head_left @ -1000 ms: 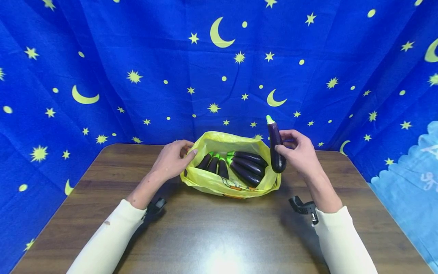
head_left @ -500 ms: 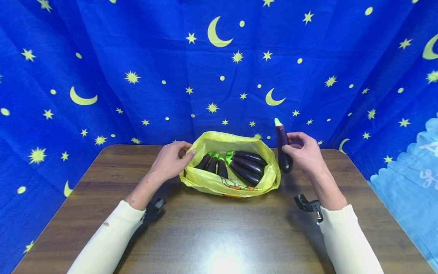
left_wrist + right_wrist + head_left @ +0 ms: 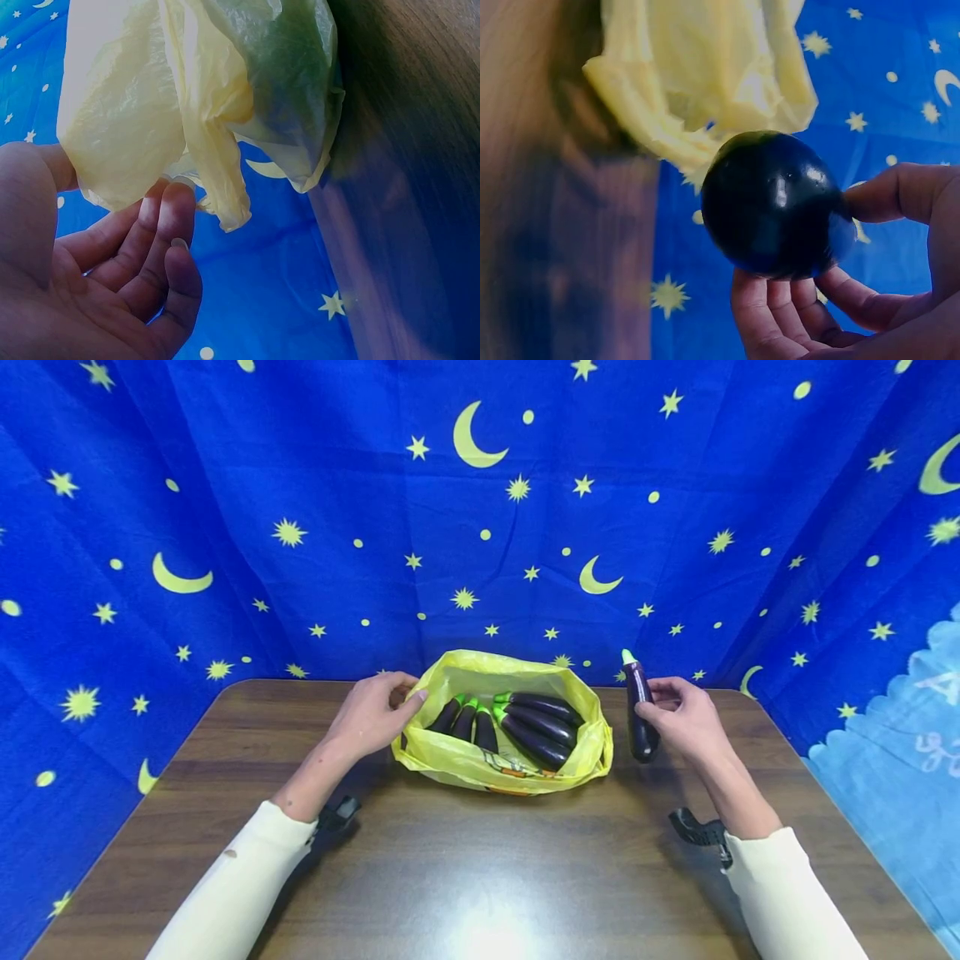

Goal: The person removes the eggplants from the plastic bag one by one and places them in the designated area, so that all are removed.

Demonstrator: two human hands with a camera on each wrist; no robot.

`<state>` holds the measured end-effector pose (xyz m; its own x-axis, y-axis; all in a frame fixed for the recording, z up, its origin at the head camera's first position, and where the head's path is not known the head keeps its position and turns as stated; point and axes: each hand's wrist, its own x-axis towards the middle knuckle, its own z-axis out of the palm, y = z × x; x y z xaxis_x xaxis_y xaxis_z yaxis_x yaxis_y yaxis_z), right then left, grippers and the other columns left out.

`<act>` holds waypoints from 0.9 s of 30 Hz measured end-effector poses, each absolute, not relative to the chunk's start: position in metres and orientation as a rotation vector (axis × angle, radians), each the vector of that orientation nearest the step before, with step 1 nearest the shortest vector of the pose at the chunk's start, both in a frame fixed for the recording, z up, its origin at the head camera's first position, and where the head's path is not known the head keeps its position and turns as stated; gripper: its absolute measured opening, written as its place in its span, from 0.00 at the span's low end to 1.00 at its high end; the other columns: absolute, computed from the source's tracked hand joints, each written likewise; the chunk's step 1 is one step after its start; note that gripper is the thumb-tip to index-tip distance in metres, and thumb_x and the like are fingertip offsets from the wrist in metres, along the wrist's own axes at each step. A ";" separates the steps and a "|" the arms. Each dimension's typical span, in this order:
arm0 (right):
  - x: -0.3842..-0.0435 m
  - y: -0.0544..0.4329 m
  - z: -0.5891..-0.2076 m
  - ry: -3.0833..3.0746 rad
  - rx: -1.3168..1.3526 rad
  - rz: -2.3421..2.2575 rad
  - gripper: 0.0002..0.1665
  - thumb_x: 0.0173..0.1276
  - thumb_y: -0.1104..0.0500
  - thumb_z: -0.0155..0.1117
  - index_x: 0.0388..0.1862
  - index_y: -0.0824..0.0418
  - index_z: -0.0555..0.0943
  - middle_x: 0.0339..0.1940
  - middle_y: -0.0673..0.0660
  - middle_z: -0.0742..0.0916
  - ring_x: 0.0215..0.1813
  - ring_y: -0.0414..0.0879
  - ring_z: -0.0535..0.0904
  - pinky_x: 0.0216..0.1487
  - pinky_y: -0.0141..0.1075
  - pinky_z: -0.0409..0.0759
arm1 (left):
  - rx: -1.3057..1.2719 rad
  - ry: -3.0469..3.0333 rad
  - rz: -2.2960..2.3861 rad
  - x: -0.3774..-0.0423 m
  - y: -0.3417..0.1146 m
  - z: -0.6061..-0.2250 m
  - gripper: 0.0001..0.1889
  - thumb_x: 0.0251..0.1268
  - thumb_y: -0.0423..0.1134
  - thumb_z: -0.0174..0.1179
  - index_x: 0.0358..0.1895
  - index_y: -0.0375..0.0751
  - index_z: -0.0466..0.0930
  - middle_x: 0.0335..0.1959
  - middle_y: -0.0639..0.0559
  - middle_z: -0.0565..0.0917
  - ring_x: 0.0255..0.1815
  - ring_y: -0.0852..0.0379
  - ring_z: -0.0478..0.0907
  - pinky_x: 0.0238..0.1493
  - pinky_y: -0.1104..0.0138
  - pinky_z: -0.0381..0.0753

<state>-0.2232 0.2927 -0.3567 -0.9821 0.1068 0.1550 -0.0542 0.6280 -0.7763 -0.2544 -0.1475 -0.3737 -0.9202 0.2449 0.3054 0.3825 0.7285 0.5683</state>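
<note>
A yellow plastic bag [image 3: 450,760] lies with its mouth wide open on the table, and several dark purple eggplants [image 3: 536,735] with green stem ends rest inside. My left hand [image 3: 375,714] pinches the bag's left rim between thumb and fingers; in the left wrist view the thumb goes behind the yellow plastic [image 3: 120,112]. To the right of the bag, my right hand [image 3: 686,718] grips one eggplant [image 3: 642,718] by its side, nearly upright with the stem end up. From the right wrist view its rounded bottom end [image 3: 772,202] shows between thumb and fingers.
The brown wooden table [image 3: 420,877] spreads in front of the bag and to both sides. A blue cloth [image 3: 360,485] with yellow moons and stars hangs behind it. Light blue fabric [image 3: 900,768] hangs along the right edge.
My right hand has moved right, away from the bag, and then lower, carrying the eggplant. My left hand still pinches the bag's rim in the same place.
</note>
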 end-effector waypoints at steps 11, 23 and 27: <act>-0.235 0.303 -0.379 -2.675 -0.086 1.220 0.29 0.70 0.59 0.68 0.64 0.74 0.79 0.53 0.71 0.88 0.44 0.35 0.81 0.43 0.20 0.75 | -0.509 -2.708 -0.972 -0.255 -0.148 -0.374 0.18 0.78 0.49 0.60 0.56 0.40 0.87 0.44 0.47 0.89 0.41 0.52 0.85 0.46 0.54 0.82; -0.239 0.305 -0.393 -2.696 -0.166 1.229 0.29 0.71 0.56 0.70 0.64 0.72 0.79 0.54 0.71 0.88 0.52 0.51 0.85 0.43 0.23 0.75 | -0.503 -2.725 -0.978 -0.255 -0.149 -0.375 0.18 0.79 0.50 0.60 0.56 0.41 0.88 0.43 0.48 0.89 0.40 0.54 0.86 0.44 0.55 0.82; -0.241 0.306 -0.397 -2.711 -0.182 1.248 0.29 0.71 0.56 0.69 0.65 0.73 0.78 0.54 0.71 0.87 0.53 0.55 0.85 0.43 0.24 0.75 | -0.501 -2.728 -0.962 -0.256 -0.149 -0.374 0.18 0.78 0.51 0.60 0.55 0.42 0.88 0.43 0.48 0.89 0.40 0.53 0.86 0.44 0.55 0.82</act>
<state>-0.2413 0.3062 -0.3965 -0.9812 0.1727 0.0863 0.0467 0.6461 -0.7618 -0.2555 -0.1486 -0.3744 -0.9213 0.2467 0.3006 0.3807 0.7300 0.5677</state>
